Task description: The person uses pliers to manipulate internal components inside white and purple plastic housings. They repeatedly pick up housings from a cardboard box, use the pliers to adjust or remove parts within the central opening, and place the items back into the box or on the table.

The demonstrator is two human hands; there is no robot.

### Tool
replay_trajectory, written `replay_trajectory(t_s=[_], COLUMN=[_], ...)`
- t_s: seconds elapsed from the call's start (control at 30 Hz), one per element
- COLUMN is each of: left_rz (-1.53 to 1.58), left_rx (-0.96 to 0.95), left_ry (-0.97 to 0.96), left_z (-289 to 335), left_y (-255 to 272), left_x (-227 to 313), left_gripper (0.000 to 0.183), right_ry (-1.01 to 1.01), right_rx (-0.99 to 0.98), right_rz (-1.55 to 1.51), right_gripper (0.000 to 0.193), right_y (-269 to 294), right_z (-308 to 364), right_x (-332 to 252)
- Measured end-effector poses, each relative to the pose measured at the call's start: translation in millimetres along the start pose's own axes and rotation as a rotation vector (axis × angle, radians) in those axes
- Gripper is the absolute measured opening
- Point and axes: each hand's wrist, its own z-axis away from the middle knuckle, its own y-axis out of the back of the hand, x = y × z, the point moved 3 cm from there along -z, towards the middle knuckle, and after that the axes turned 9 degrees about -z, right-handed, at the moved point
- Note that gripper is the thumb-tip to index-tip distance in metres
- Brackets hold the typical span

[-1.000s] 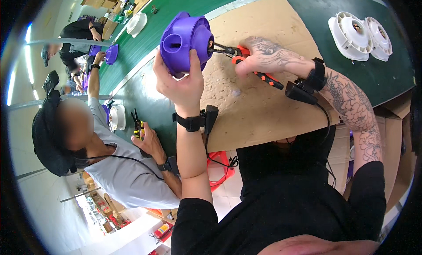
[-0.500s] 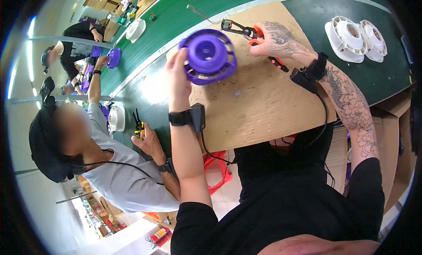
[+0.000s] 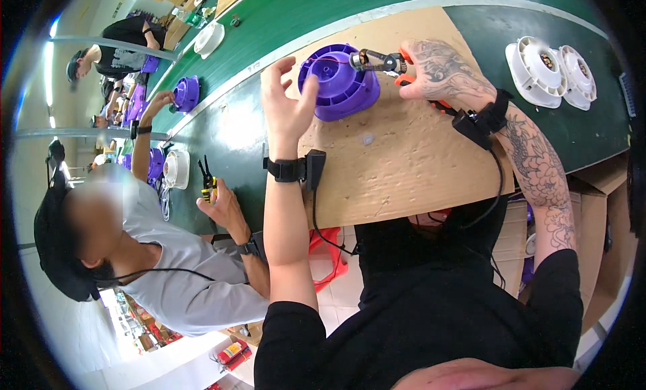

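A round purple plastic housing [image 3: 346, 100] with ribs and a raised centre rests on the cardboard sheet in front of me. My left hand [image 3: 289, 107] is open at the housing's left side, its fingers apart and thumb close to the rim; contact is unclear. My right hand [image 3: 441, 70] grips pliers [image 3: 390, 63] with orange and black handles. Their head reaches over the housing's right rim. At the jaws is a small dark cylindrical part [image 3: 362, 60], perhaps a motor; a thin red wire [image 3: 330, 60] runs from it across the housing.
The cardboard sheet [image 3: 417, 168] covers the green table [image 3: 464, 26]. Two white round housings [image 3: 538, 74] stand at the right. On my left a co-worker [image 3: 175, 255] holds yellow-handled pliers [image 3: 210, 186], near a white housing [image 3: 176, 169] and another purple housing [image 3: 186, 94].
The purple housing has gone from my left hand onto the cardboard, and that hand has opened. My right hand has brought the pliers, part and wire down over the housing.
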Motion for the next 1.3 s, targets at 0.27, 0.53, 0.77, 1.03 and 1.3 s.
replay_trajectory(t_s=[0.27,0.53,0.77,1.03,1.3], left_rz=[-0.340,-0.193,-0.392,-0.299,-0.159], left_rx=[-0.244,-0.185,-0.261,-0.534,-0.619], left_ry=[-0.144,-0.151,-0.319,-0.426,-0.526], left_z=[12.3,-31.3,-76.6,-54.4,-58.2], left_y=[-8.0,43.7,10.5,-37.4,-62.8], left_x=[60.0,82.5,97.9,104.6,142.4], left_gripper=[0.107,0.098,0.099,0.090,0.089], right_ry=[-0.010,-0.082,-0.242,-0.083,-0.214], right_rx=[0.107,0.087,0.138,0.468,0.471], right_rz=[-0.166,-0.415,-0.267,0.036,-0.994], right_gripper=[0.056,0.054,0.042,0.043,0.043], right_y=[6.3,19.8,25.1,29.2,67.9], right_z=[-17.7,-25.9,-9.9,-17.8,-50.1], right_x=[18.0,27.3,14.4,45.8,105.3])
